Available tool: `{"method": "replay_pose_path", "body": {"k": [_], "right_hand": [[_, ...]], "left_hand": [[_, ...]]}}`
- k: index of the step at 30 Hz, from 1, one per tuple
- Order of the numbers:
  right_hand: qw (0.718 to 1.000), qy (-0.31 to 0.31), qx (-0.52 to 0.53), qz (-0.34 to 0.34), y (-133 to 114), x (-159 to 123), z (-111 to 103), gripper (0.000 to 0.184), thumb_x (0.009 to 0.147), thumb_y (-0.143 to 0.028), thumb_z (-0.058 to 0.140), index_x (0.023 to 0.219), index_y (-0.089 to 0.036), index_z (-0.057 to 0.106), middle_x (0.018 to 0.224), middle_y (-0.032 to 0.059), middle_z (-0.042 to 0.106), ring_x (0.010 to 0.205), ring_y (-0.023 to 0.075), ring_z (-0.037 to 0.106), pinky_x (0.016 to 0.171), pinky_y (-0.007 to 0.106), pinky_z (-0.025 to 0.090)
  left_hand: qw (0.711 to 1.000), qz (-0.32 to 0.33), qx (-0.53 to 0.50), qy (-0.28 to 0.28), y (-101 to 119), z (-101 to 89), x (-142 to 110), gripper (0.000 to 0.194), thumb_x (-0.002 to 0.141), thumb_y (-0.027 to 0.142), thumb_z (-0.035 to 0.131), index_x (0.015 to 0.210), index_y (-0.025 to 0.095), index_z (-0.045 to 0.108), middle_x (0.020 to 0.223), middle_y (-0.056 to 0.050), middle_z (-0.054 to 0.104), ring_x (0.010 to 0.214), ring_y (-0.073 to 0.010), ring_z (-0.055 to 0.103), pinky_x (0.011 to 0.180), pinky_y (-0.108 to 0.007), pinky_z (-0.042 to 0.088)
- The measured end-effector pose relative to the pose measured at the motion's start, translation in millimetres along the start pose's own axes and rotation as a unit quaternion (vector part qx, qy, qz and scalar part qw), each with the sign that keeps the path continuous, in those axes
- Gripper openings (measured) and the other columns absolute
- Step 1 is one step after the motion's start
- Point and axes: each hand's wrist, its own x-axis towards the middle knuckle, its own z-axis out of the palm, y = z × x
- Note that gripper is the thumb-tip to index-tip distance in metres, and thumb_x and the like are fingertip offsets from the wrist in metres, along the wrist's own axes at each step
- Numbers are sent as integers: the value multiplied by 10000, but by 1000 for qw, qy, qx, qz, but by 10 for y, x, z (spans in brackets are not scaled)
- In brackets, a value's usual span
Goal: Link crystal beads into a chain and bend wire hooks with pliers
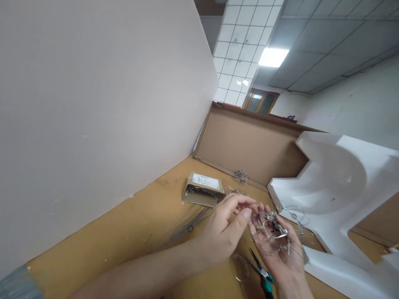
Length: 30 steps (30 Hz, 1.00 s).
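Note:
My right hand (285, 253) is cupped palm up, holding a tangled heap of small shiny bent metal wire pieces (274, 228). Beside it, my left hand (229, 226) has thumb and fingers drawn together near the right fingertips. Whatever is between those left fingers, if anything, is too small to make out. Pliers (260, 270) with green-and-black handles lie below my right hand on the tan tabletop (149, 220). A wire ring (239, 268) rests left of the pliers.
An open cardboard box (202, 191) with a white label contains small metal parts. Thin straight wires (191, 222) lie before it. Another wire cluster (241, 176) sits near the cardboard panel (249, 145). A white foam piece (336, 178) stands right; a large pale panel (102, 104) rises left.

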Motion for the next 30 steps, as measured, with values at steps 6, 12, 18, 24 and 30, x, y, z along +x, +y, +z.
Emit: {"method": "replay_pose_path", "body": {"k": [6,12,18,24,30], "right_hand": [[993,10,-96,-64,93,20,-70,25,662,-233,670,673,-211,669,682,-32,713,667,159,651,761,349,503],[944,-3,-264,-197,127,-45,-68,141,587,-245,744,699,-200,671,722,-24,692,733,173,627,730,290,471],[984,-9,-168,-60,155,-168,64,264,614,-299,728,855,-223,650,810,-32,694,767,176,642,762,315,491],[956,23,-253,-145,195,-89,43,467,552,-236,756,988,-243,589,959,-12,678,958,202,590,821,317,449],[851,-67,-508,-111,16,35,-79,391,522,-225,751,888,-170,624,820,26,670,731,218,610,657,328,464]], "left_hand": [[987,63,135,-62,-26,-8,-45,479,742,347,590,1189,229,463,1237,-79,452,1117,-221,444,964,-380,357],[978,-32,144,-145,-189,42,-85,854,648,494,645,1361,283,224,1412,-99,274,1257,-312,294,1001,-498,283],[971,11,176,-161,-286,34,-23,700,741,444,577,1350,297,265,1371,-83,362,1220,-289,375,985,-448,324],[945,30,265,-188,-433,48,-53,652,863,438,346,1396,151,107,1432,-168,194,1287,-325,240,992,-484,281],[940,-38,276,-199,-258,-250,127,1016,579,564,656,1389,282,111,1425,-117,243,1255,-365,289,965,-526,300]]}}
